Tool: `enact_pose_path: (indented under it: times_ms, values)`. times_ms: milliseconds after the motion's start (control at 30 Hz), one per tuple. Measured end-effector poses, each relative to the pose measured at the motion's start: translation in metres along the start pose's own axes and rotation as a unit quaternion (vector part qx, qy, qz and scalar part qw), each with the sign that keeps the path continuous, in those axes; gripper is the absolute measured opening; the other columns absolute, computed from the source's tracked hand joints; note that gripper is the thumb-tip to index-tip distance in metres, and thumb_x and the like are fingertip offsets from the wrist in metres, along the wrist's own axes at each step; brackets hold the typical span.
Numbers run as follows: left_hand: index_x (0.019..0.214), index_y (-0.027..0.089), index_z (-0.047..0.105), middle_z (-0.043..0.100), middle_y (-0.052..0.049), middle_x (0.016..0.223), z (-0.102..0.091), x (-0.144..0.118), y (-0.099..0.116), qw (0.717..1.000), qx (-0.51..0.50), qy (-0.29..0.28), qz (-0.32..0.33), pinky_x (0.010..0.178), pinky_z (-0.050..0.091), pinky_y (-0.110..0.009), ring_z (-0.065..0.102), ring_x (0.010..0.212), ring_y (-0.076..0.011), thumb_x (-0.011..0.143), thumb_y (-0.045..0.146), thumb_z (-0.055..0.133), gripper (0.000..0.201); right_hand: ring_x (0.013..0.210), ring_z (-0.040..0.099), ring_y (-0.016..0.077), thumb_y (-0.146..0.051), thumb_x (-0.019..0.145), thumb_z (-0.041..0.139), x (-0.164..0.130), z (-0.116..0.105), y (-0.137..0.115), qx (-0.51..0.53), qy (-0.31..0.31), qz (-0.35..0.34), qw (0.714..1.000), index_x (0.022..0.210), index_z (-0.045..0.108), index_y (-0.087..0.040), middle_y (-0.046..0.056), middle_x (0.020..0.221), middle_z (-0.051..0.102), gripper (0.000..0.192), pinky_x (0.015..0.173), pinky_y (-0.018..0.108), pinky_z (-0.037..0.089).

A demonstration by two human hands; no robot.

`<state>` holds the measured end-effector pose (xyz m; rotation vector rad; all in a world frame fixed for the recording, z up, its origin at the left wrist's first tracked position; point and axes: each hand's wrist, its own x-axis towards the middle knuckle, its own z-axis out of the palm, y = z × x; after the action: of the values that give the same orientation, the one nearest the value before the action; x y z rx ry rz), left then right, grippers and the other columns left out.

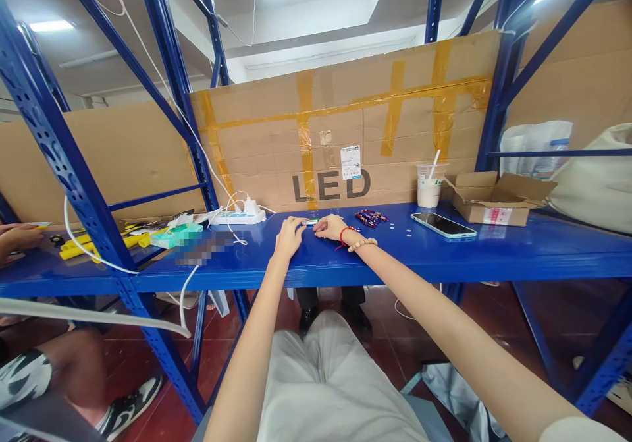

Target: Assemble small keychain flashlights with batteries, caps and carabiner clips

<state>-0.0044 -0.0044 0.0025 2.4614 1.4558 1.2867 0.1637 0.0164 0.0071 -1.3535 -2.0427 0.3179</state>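
Note:
My left hand [290, 235] rests on the blue shelf top with its fingers bent and drawn together at the near end of a small white-and-green piece [311, 222]. Facing it, my right hand [330, 227] has its fingers curled and pinched low over the surface; what they hold is too small to make out. A red string and a beaded bracelet [363, 244] circle the right wrist. Just right of that hand lies a small heap of dark, shiny, red-and-purple items [371, 218]. Several tiny white bits [409, 232] are scattered beyond the heap.
A phone [443, 225], a drink cup with straw [429, 185] and an open cardboard box [494, 198] stand at right. A power strip [239, 216] with white cables and a teal packet [176, 235] lie left. Behind is a cardboard sheet [266, 145]. Another person's hand [20, 238] is far left.

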Motion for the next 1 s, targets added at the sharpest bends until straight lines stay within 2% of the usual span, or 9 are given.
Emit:
enact_pose_path:
  times_ms: [100, 300, 500, 700, 1000]
  values:
    - [0.099, 0.026, 0.061, 0.062, -0.001, 0.102, -0.001, -0.001, 0.002, 1.000, 0.012, -0.010, -0.019, 0.077, 0.044, -0.029, 0.050, 0.096, -0.0185, 0.086, 0.022, 0.043, 0.022, 0.074, 0.066, 0.0143, -0.018, 0.071, 0.066, 0.000, 0.000, 0.001, 0.009, 0.006, -0.018, 1.000, 0.084, 0.071, -0.014, 0.006, 0.082, 0.071, 0.015, 0.067, 0.019, 0.051]
    - [0.098, 0.027, 0.060, 0.064, -0.001, 0.093, -0.005, -0.003, 0.006, 0.997, 0.048, -0.041, -0.043, 0.070, 0.044, -0.027, 0.051, 0.095, -0.0190, 0.087, 0.029, 0.042, 0.021, 0.079, 0.064, 0.0164, -0.025, 0.076, 0.063, -0.001, -0.004, -0.004, -0.008, 0.122, -0.026, 0.992, 0.088, 0.071, -0.019, 0.004, 0.087, 0.071, 0.016, 0.070, 0.024, 0.049]
    - [0.104, 0.026, 0.060, 0.064, -0.003, 0.094, -0.004, -0.003, 0.007, 0.996, 0.059, -0.047, -0.052, 0.073, 0.045, -0.028, 0.050, 0.096, -0.0205, 0.086, 0.036, 0.043, 0.026, 0.074, 0.063, 0.0161, -0.031, 0.073, 0.065, -0.002, -0.005, -0.012, 0.090, 0.196, -0.066, 0.974, 0.080, 0.073, -0.017, 0.004, 0.080, 0.071, 0.017, 0.069, 0.024, 0.049]
    - [0.109, 0.026, 0.059, 0.064, -0.004, 0.097, -0.003, -0.004, 0.007, 0.996, 0.061, -0.048, -0.054, 0.077, 0.046, -0.033, 0.050, 0.100, -0.0222, 0.087, 0.040, 0.039, 0.032, 0.074, 0.064, 0.0167, -0.026, 0.071, 0.066, -0.001, -0.001, -0.014, 0.149, 0.151, -0.101, 0.972, 0.081, 0.073, -0.013, 0.006, 0.081, 0.071, 0.017, 0.071, 0.025, 0.050]
    - [0.104, 0.028, 0.061, 0.066, -0.003, 0.092, -0.006, -0.003, 0.008, 0.995, 0.055, -0.056, -0.067, 0.077, 0.046, -0.035, 0.051, 0.101, -0.0238, 0.088, 0.040, 0.034, 0.034, 0.083, 0.065, 0.0179, -0.027, 0.071, 0.065, 0.000, 0.000, -0.012, 0.206, 0.091, -0.100, 0.969, 0.083, 0.072, -0.014, 0.006, 0.086, 0.071, 0.019, 0.076, 0.028, 0.051]
